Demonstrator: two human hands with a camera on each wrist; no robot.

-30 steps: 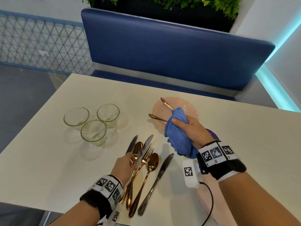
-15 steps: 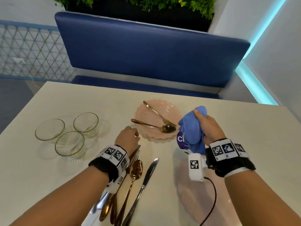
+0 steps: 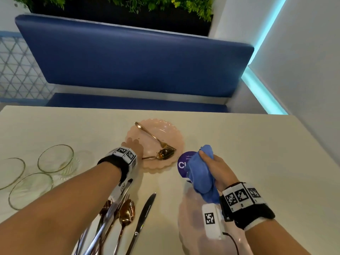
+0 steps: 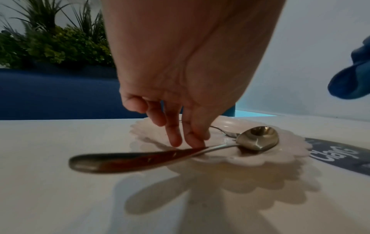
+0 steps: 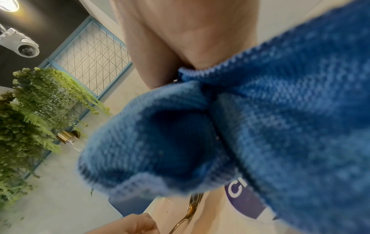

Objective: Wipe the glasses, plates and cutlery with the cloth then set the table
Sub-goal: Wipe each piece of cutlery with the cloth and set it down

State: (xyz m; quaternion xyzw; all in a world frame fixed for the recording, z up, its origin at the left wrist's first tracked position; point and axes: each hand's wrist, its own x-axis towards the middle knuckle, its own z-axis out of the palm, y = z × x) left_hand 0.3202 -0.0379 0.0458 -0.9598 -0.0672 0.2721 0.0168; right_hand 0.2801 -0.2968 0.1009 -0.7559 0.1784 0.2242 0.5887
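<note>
A gold spoon and a gold fork lie in a pink scalloped plate at the table's middle. My left hand reaches over the plate's near-left rim. In the left wrist view its fairly straight fingertips touch the spoon on its handle, and the bowl still rests in the plate. My right hand grips a bunched blue cloth just right of that plate, held off the table. The cloth fills the right wrist view.
Three clear glass cups stand at the left. Loose cutlery, with a copper spoon and a knife, lies near the front edge under my left forearm. A second pink plate sits below my right wrist. A purple round sticker shows beside the cloth.
My left hand left the cutlery pile and moved forward to the spoon handle on the plate. My right hand drew the cloth off the plate to the right.
</note>
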